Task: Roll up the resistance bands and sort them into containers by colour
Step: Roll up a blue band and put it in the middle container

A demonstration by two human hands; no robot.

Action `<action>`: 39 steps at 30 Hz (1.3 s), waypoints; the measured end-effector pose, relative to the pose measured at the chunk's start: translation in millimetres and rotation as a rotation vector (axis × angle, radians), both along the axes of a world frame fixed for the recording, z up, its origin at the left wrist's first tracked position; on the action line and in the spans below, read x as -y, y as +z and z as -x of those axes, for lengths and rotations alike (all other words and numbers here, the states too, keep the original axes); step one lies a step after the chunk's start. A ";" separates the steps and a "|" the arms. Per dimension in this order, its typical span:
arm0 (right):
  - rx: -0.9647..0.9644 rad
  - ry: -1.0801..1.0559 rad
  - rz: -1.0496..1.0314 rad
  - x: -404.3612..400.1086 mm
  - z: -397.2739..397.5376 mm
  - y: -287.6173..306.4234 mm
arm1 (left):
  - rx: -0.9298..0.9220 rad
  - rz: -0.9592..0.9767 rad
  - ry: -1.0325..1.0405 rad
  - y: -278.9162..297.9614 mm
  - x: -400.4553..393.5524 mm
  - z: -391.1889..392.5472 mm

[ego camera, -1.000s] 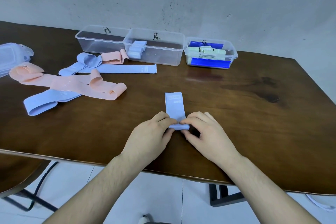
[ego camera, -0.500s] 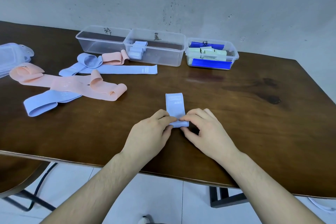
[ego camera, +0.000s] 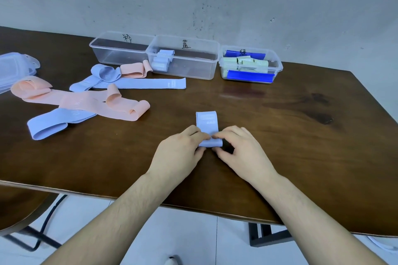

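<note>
Blue resistance band (ego camera: 207,123) lies near the counter's (ego camera: 280,135) front edge, half rolled; left hand (ego camera: 179,153) and right hand (ego camera: 241,153) pinch its roll. Next, likely finish rolling toward the blue-band container (ego camera: 193,71).

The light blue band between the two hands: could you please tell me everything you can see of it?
The light blue band is a flat, matte strip that looks like stretchy fabric, with faint pale print near its far end. It lies on the brown table, running away from the person. Its near end is rolled up, pinched by the left hand and right hand; the far end lies flat.
</note>
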State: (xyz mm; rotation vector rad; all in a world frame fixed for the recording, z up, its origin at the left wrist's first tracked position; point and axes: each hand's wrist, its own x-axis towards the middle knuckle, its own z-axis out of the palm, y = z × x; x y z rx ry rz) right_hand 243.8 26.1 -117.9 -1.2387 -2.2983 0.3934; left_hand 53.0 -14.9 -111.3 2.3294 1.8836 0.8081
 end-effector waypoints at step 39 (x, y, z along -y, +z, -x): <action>-0.023 0.077 0.043 33.9 -26.0 1.1 | 0.067 0.040 -0.084 -2.3 38.0 -9.0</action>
